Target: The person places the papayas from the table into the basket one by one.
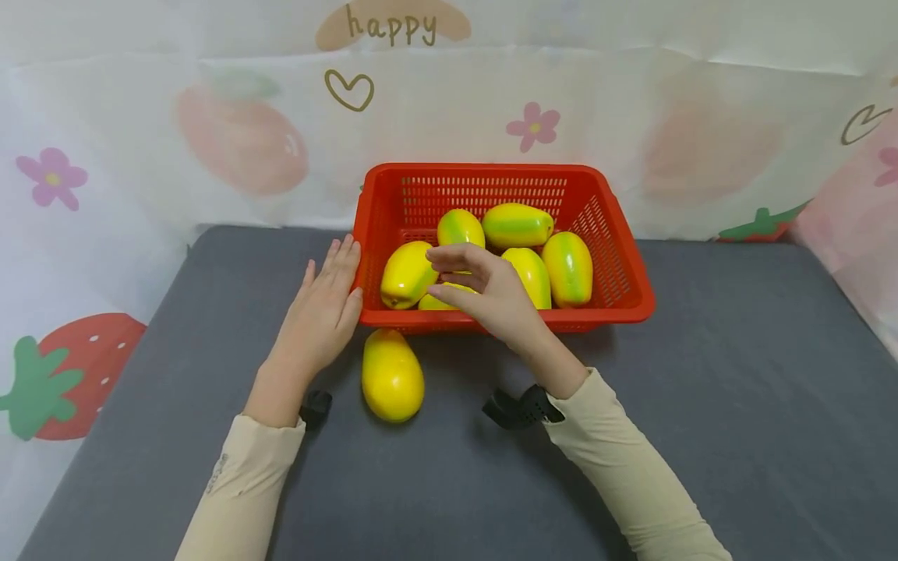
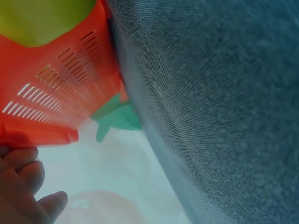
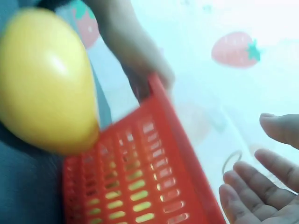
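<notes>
A red plastic basket (image 1: 617,292) holds several glossy yellow-green papayas (image 1: 568,269). My left hand (image 1: 319,312) rests its straight fingers against the basket's left side, and in the left wrist view its fingertips (image 2: 32,175) touch the rim. Above the front part of the basket hovers my right hand (image 1: 491,292), fingers loosely bent and apart, with nothing between them; it hides part of the papayas beneath. In the right wrist view that palm (image 3: 261,200) is bare. One yellow papaya (image 1: 393,378) lies on the table just in front of the basket's left front corner.
Grey cloth covers the table (image 1: 737,405). Behind the basket hangs a pale printed sheet (image 1: 449,101) with fruit, flowers and the word "happy". Dark wrist straps (image 1: 519,409) sit below both hands.
</notes>
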The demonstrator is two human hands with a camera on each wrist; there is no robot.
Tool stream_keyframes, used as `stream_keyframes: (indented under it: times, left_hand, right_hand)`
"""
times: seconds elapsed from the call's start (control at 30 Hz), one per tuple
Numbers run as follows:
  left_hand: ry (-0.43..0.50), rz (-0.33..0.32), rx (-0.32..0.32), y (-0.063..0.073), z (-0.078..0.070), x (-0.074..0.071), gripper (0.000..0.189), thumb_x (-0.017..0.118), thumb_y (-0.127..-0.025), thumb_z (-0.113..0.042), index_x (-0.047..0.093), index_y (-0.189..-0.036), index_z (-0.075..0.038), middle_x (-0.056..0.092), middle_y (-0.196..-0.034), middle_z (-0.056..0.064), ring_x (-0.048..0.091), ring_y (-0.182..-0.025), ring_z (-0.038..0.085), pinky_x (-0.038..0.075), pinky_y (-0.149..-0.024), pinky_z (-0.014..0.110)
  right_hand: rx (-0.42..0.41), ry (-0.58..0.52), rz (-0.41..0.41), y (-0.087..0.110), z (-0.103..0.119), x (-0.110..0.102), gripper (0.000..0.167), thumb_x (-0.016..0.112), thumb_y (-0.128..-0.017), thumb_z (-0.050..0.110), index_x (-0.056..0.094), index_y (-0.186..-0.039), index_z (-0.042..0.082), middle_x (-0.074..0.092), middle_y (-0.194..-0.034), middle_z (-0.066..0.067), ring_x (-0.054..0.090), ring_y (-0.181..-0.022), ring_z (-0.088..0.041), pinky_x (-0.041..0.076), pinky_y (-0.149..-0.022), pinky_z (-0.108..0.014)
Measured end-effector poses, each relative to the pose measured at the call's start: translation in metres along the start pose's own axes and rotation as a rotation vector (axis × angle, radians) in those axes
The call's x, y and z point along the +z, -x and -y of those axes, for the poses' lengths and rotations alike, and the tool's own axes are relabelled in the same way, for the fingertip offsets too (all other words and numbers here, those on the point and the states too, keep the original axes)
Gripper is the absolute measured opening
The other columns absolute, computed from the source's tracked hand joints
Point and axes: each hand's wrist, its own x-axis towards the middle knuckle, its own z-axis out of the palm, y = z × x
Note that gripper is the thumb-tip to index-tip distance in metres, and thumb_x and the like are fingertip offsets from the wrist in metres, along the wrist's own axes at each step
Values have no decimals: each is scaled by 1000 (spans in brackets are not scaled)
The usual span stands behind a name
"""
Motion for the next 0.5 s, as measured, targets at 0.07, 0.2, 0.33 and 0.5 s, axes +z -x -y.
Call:
stream_keyframes:
  times: [0.07, 0.2, 0.33, 0.5]
  left_hand:
    - [-11, 3, -1, -1, 0, -1, 58, 32, -99, -23, 17, -150, -1, 15, -156, 13, 8, -144, 26, 8, -113, 53]
    - [-30, 8, -7, -1, 0, -2, 58, 33, -98, -23, 18, -150, -1, 16, -156, 14, 9, -144, 26, 7, -113, 53]
    - [-39, 14, -11, -2, -1, -3, 58, 33, -98, -24, 19, -150, -1, 16, -156, 13, 9, -144, 27, 6, -113, 52]
    - [-43, 30, -24, -3, -3, -3, 58, 34, -98, -24, 20, -149, 0, 17, -156, 13, 10, -144, 27, 7, -113, 52]
  right_hand:
    - [-39, -13, 33, 13, 4, 1, 38, 66, -84, -4, 56, -120, -7, 58, -121, -19, 55, -111, -32, 44, -96, -45]
    - [-67, 8, 106, 35, 9, 3, 40, 68, -82, -5, 57, -120, -5, 59, -121, -16, 56, -111, -26, 45, -96, -43]
    - [-84, 43, 152, 51, 9, 5, 44, 70, -78, -7, 57, -121, -5, 60, -121, -16, 56, -112, -28, 45, -97, -38]
    - [-111, 70, 180, 60, 3, 9, 43, 71, -78, -7, 59, -119, -4, 61, -119, -12, 57, -110, -22, 46, -95, -34]
